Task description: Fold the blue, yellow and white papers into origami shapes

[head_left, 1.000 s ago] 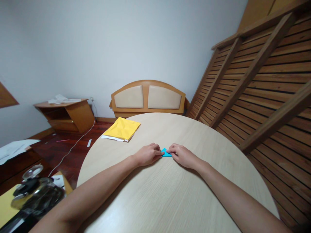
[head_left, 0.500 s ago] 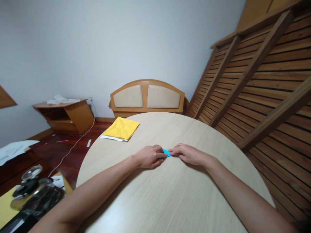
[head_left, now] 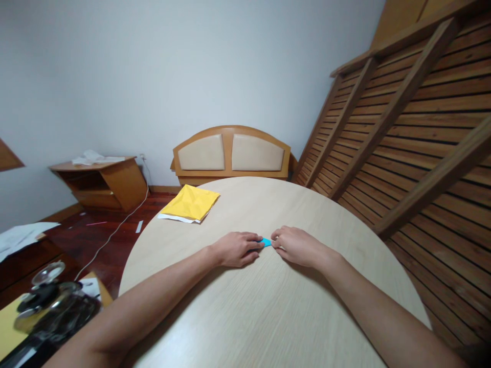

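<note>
A small folded piece of blue paper (head_left: 266, 242) lies on the round light-wood table (head_left: 268, 306), mostly hidden by my fingers. My left hand (head_left: 236, 248) rests flat on the table with its fingertips pressing the paper's left side. My right hand (head_left: 297, 246) meets it from the right, fingers curled and pinching the paper's right edge. Only a small blue sliver shows between the two hands.
A yellow sheet on white paper (head_left: 191, 203) lies at the table's far left edge. Behind the table stands a wooden headboard (head_left: 231, 155). Slatted wooden frames (head_left: 406, 133) lean at the right. A low cabinet (head_left: 102, 181) and a glass kettle (head_left: 53, 306) are at the left.
My hands have closed in over the blue paper, so less of it shows than one second ago. The right hand shifted slightly right and down. The view drifted a little.
</note>
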Available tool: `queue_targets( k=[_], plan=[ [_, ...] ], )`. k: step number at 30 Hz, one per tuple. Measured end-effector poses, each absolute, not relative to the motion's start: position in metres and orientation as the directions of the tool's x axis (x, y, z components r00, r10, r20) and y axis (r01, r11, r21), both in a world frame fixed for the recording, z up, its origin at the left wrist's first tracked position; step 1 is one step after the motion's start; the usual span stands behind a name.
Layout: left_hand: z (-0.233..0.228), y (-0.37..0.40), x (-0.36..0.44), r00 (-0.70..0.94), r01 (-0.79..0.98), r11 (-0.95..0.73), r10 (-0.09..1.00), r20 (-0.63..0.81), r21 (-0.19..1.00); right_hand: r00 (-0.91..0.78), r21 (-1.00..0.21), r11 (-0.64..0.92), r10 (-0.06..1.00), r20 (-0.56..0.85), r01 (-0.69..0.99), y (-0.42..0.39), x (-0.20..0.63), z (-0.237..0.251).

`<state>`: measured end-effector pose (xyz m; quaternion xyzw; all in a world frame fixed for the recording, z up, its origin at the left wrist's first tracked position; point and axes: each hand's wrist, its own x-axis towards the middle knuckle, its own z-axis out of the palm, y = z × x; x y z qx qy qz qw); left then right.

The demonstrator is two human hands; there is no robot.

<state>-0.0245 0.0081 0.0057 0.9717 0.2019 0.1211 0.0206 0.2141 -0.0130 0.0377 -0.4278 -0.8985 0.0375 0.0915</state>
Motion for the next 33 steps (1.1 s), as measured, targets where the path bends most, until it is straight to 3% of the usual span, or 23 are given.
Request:
queue_targets(
  k=[3, 8, 18, 24, 29, 33],
  plan=[
    [0.004, 0.009, -0.024, 0.883, 0.388, -0.916, 0.401, 0.246, 0.100, -0.653, 0.019, 0.654, 0.754, 0.074, 0.756, -0.022, 0.201, 0.037],
    [0.001, 0.013, -0.028, 0.886, 0.367, -0.921, 0.389, 0.250, 0.130, -0.599, 0.088, 0.596, 0.801, 0.010, 0.798, -0.035, 0.188, 0.037],
    [0.001, 0.024, -0.048, 0.924, 0.365, -0.920, 0.376, 0.062, 0.145, -0.574, 0.049, 0.575, 0.818, -0.046, 0.816, -0.046, 0.181, 0.043],
    [0.005, 0.026, -0.044, 0.936, 0.300, -0.937, 0.326, 0.137, 0.181, -0.566, 0.035, 0.570, 0.820, -0.090, 0.821, -0.049, 0.181, 0.047],
    [0.006, 0.027, -0.045, 0.911, 0.330, -0.936, 0.350, 0.217, 0.122, -0.614, -0.049, 0.612, 0.788, -0.046, 0.789, -0.035, 0.190, 0.028],
    [0.006, 0.028, -0.047, 0.896, 0.353, -0.930, 0.368, 0.248, 0.105, -0.642, -0.049, 0.642, 0.766, 0.019, 0.765, -0.024, 0.196, 0.015]
  ],
)
